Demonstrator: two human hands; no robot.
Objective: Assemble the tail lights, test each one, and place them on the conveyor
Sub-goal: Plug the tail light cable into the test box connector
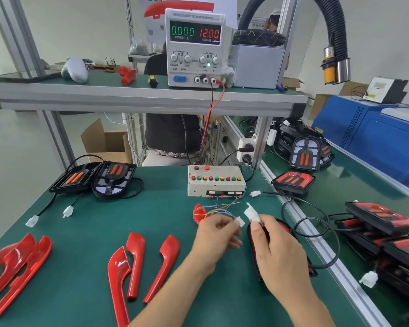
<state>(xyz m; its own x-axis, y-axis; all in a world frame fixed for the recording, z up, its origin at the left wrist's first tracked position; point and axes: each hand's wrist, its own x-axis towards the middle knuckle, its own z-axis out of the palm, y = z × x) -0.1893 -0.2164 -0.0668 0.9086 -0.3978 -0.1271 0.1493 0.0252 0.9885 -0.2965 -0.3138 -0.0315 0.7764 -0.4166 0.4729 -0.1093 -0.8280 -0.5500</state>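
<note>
Pinching one white connector (239, 221) in the left hand (216, 238) and its mate (252, 214) in the right hand (273, 251); tail light (285, 228) lies under the right hand; likely light, rigid plastic on limp wires, best gripped by the housings.

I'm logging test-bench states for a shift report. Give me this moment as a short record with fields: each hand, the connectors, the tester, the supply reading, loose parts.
left hand: pinches white connector on the coloured tester wires
right hand: pinches white plug
connectors: close together, not yet joined
tail light: lies under the right hand, mostly hidden
test box: on green mat, behind the hands
power supply: on shelf, reads 0.000 current, 12.00 voltage
red covers: loose on mat, left of the hands
</note>
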